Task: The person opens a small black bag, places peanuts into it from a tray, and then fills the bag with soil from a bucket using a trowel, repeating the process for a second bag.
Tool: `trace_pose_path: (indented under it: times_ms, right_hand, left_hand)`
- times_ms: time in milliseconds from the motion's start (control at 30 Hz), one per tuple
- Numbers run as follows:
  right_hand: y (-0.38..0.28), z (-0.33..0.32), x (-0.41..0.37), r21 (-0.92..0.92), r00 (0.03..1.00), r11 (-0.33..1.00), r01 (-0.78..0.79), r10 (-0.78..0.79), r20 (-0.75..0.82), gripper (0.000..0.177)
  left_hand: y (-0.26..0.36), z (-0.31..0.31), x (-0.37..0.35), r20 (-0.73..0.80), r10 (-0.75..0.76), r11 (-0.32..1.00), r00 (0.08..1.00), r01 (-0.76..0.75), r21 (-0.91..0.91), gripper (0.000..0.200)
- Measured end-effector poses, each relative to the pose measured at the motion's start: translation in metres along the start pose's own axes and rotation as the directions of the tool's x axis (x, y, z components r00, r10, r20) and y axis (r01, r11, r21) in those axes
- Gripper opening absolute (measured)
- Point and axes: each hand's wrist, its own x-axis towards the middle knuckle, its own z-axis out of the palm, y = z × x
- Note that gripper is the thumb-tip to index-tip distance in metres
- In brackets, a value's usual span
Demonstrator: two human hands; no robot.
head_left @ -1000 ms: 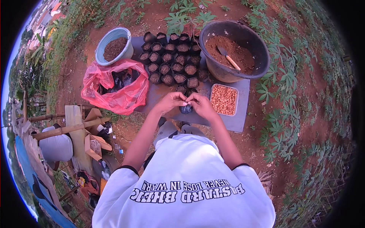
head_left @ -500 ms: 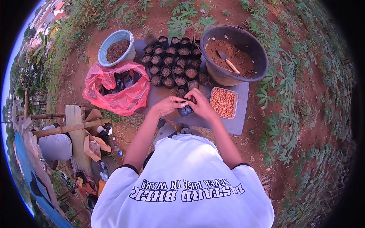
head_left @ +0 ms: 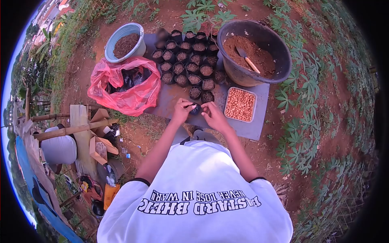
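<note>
A small black plastic seedling bag (head_left: pixel 195 109) is between my hands, near the front edge of the board. My left hand (head_left: pixel 182 110) pinches its rim from the left. On the other side, the fingers of my right hand (head_left: pixel 213 115) are closed at the bag's right edge. What fills this bag, if anything, is too small to make out. Just beyond my hands stand several black seedling bags filled with soil (head_left: pixel 193 69), packed upright in rows.
A grey board (head_left: pixel 253 128) carries the bags. Right of my hands sits a clear tub of pale brown seeds (head_left: pixel 240 104). Behind it, a large black bucket (head_left: pixel 283 60) holds soil and a trowel (head_left: pixel 248 60). On the left are a red plastic bag (head_left: pixel 135 99) and a light-blue bucket (head_left: pixel 142 45).
My hands have moved slightly apart around the black bag, and its rim shows more between them. The whole view has shifted a little.
</note>
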Motion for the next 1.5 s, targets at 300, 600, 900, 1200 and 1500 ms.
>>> trace_pose_path:
  times_ms: [300, 600, 900, 1200, 1500]
  right_hand:
    - [0.035, 0.035, 0.005, -0.189, 1.000, 0.982, -0.004, 0.006, 0.012, 0.035]
    - [0.042, 0.048, 0.013, -0.141, 0.997, 0.989, 0.053, -0.061, -0.052, 0.029]
    - [0.037, 0.055, 0.022, -0.028, 0.997, 0.997, -0.078, 0.077, -0.015, 0.027]
    - [0.049, 0.071, 0.017, -0.056, 0.981, 0.996, 0.075, -0.084, -0.174, 0.018]
    - [0.047, 0.072, 0.014, -0.056, 0.973, 0.995, 0.078, -0.088, -0.213, 0.014]
  left_hand:
    - [0.022, 0.020, -0.018, -0.140, 0.421, 0.745, 0.896, -0.253, 0.618, 0.013]
    - [0.022, 0.004, -0.004, 0.018, 0.267, 0.817, 0.964, -0.236, 0.526, 0.013]
    - [0.038, -0.009, 0.006, 0.062, -0.195, 0.907, 0.979, 0.156, 0.391, 0.009]
    - [0.029, -0.020, 0.009, 0.187, -0.173, 0.915, 0.967, 0.088, 0.393, 0.018]
    - [0.029, 0.033, 0.029, -0.456, 0.140, 0.777, 0.879, 0.187, 0.601, 0.029]
